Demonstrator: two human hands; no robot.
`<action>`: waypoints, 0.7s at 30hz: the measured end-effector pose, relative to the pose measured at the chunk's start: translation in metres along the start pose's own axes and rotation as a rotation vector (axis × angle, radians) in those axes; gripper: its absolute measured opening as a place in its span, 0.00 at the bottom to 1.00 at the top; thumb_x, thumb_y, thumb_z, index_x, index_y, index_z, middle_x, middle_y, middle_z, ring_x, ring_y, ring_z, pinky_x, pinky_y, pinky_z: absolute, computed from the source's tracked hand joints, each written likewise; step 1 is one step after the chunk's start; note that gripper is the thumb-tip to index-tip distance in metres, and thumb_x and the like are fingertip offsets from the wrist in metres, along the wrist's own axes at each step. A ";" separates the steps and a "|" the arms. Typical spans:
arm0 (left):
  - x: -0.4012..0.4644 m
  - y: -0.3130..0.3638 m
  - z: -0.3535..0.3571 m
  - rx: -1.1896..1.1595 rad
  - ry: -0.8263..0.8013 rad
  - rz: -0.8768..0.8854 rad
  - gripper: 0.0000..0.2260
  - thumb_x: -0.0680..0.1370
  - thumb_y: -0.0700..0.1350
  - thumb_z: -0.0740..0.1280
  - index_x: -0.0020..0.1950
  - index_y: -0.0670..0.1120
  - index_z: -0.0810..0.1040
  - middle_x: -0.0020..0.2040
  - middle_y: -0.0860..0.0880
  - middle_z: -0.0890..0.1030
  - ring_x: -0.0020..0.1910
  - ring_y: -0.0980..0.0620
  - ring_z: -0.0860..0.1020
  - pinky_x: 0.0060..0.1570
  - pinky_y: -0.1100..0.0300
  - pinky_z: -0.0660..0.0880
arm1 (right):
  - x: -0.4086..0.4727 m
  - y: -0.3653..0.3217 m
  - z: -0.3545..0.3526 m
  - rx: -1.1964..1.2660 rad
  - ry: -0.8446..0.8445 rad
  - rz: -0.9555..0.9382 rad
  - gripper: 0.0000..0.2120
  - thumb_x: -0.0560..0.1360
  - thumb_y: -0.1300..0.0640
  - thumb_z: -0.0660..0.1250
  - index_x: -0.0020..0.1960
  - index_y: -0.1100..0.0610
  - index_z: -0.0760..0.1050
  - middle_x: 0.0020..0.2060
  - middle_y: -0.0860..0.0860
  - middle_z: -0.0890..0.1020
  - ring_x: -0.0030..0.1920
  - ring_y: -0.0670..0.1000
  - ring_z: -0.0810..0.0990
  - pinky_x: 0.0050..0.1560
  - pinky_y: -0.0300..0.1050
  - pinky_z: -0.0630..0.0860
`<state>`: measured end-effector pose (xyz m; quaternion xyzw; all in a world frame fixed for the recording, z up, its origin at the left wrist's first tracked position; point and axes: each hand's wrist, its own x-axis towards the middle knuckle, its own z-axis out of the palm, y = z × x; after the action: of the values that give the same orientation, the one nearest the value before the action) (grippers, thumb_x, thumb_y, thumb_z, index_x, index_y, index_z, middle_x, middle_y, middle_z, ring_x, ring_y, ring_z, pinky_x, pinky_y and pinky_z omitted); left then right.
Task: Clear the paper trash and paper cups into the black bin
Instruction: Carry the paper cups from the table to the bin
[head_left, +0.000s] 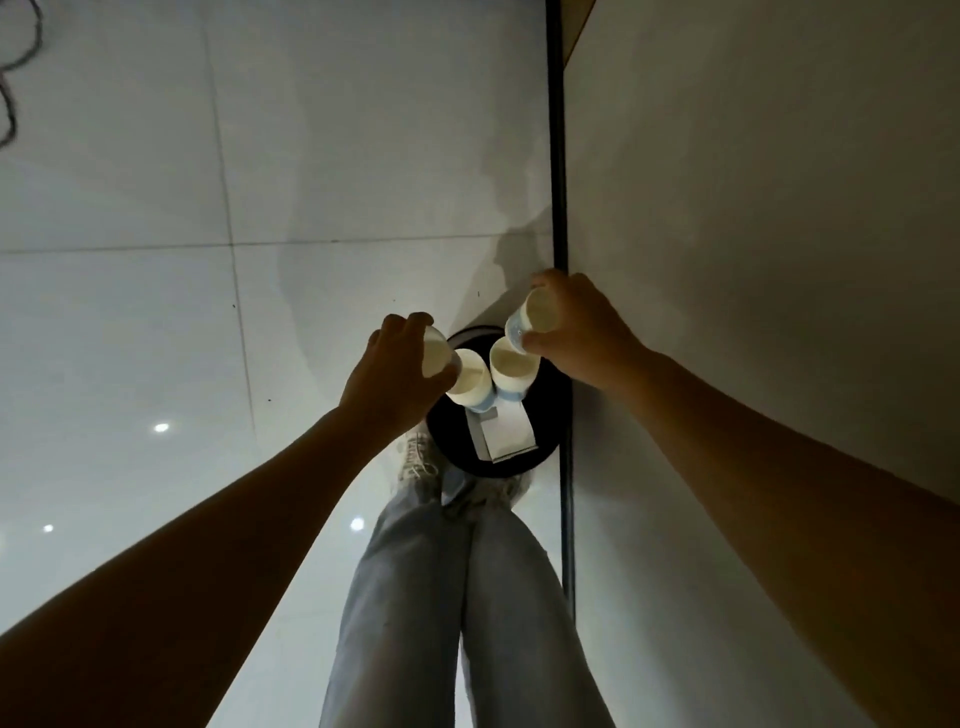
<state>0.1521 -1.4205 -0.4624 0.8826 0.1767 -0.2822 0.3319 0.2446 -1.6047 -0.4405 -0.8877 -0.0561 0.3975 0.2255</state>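
Across the left half of the frame spreads a pale tiled floor (130, 322), and a light wall (753, 208) fills the right, the two split by a dark vertical strip (557, 156). At lower centre stand the person's legs in light jeans (467, 597). Just above the shoes, at frame centre, sits the black bin (550, 410), round and open-topped, with a folded white paper (506, 434) already lying inside. The left hand (389, 374) curls its fingers round one paper cup (434, 356) over the bin's left rim; a second cup (470, 384) sits just right of it, apparently loose over the opening. The right hand (576, 332) pinches another cup (535, 317) above the bin's upper right rim, with a fourth cup (511, 369) below it; whether that one is falling or resting I cannot tell. Both held cups lie tilted, mouths toward the camera, directly above the opening, so a plain release looks enough; the left one hangs nearer the rim and seems likelier to miss.
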 end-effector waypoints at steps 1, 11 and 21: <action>0.006 -0.005 0.010 -0.019 0.005 -0.005 0.28 0.74 0.54 0.70 0.70 0.47 0.66 0.65 0.45 0.69 0.61 0.45 0.71 0.54 0.54 0.73 | 0.010 0.002 0.006 -0.010 -0.009 -0.009 0.28 0.73 0.55 0.70 0.70 0.52 0.63 0.63 0.56 0.67 0.60 0.56 0.72 0.55 0.48 0.73; 0.037 -0.036 0.063 -0.051 -0.131 -0.043 0.29 0.73 0.52 0.72 0.70 0.49 0.66 0.66 0.46 0.69 0.61 0.44 0.72 0.58 0.50 0.76 | 0.056 0.039 0.055 -0.189 -0.230 -0.033 0.31 0.72 0.54 0.71 0.71 0.52 0.63 0.66 0.55 0.68 0.63 0.58 0.71 0.57 0.48 0.72; 0.052 -0.047 0.104 -0.096 -0.175 -0.023 0.33 0.70 0.54 0.74 0.71 0.49 0.65 0.68 0.46 0.68 0.62 0.46 0.71 0.53 0.60 0.68 | 0.074 0.058 0.093 -0.246 -0.328 -0.085 0.36 0.71 0.53 0.73 0.74 0.52 0.60 0.71 0.54 0.65 0.69 0.58 0.65 0.65 0.52 0.68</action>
<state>0.1296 -1.4514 -0.5821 0.8356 0.1703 -0.3532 0.3848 0.2221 -1.6033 -0.5705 -0.8288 -0.1775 0.5171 0.1195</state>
